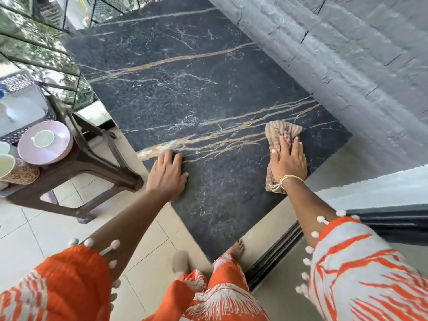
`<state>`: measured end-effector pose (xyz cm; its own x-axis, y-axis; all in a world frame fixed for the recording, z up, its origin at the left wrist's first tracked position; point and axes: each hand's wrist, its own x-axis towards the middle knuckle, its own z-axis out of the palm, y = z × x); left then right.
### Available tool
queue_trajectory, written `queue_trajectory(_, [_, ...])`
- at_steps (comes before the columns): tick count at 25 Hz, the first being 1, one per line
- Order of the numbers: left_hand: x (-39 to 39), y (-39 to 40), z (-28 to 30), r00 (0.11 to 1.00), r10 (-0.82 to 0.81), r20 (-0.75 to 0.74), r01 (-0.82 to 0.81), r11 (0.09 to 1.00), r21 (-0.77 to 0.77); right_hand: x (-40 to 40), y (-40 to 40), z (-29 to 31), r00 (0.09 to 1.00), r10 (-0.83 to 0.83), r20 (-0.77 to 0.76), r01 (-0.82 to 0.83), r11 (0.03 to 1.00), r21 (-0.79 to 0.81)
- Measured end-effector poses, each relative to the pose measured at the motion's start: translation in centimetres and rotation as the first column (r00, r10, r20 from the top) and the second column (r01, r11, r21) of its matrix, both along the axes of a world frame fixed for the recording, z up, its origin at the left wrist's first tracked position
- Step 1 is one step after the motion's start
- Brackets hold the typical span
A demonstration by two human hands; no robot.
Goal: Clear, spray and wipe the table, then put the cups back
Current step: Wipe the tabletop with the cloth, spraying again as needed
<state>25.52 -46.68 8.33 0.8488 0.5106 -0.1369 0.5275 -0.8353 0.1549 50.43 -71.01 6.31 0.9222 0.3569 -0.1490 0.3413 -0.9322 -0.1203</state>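
Striped wiping cloth sits at 3 o'clock on the black marble table, near its right edge. My right hand lies flat on it, fingers straight and pressing, not clenched. My left hand is spread palm-down on the bare top at 7 o'clock, right at the near-left edge, holding nothing, well apart from the right.

Step in hand, my call: wiping. Table is cleared; can't tell whether spray is on it, no bottle in view. To do it well I'd keep the palm flat over the bunched cloth so it doesn't roll, work in overlapping passes from 3 toward 12 and 10 o'clock, and use the left hand as a brace.

Edges: grey stone wall runs along the table's far-right side at 1 to 2 o'clock, so knuckles have little room there. The near corner points at my feet at 6 o'clock. The whole top from 10 to 1 o'clock is open for sweeping.

Cups wait at 9 o'clock on a brown stool, beside a pink plate carrying another cup. The stool stands near the table's left edge, so wide left swings risk clipping it.
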Motion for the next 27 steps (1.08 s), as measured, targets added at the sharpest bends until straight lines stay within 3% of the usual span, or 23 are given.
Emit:
queue_trajectory(3, [3.6,-0.2,-0.3,0.999,0.045,0.013,-0.044,0.999,-0.021,4.1,2.5,0.1,0.991,-0.128,-0.048,0.130,0.991,0.034])
queue_trajectory(6, [7.7,-0.6,-0.9,0.992,0.112,0.054,-0.108,0.991,-0.073,8.1,4.8,-0.1,0.992,-0.122,-0.040,0.124,0.990,0.062])
queue_trajectory(13, [18.1,-4.6,-1.7,0.979,0.173,0.105,-0.159,0.979,-0.128,17.0,11.2,-0.3,0.998,0.070,-0.005,-0.070,0.997,0.044])
queue_trajectory(17, [19.3,-5.7,-2.7,0.972,0.222,0.074,-0.222,0.975,-0.010,20.6,13.5,-0.9,0.983,0.183,0.028,-0.184,0.982,0.040])
queue_trajectory(22, [19.6,-5.8,-2.7,0.964,0.251,0.085,-0.252,0.968,-0.002,23.0,14.4,-0.8,0.962,0.271,0.028,-0.272,0.961,0.055])
queue_trajectory(27, [19.5,-5.6,-2.6,0.963,0.260,0.075,-0.260,0.966,-0.002,21.7,12.4,-0.8,0.998,0.060,0.032,-0.064,0.987,0.146])
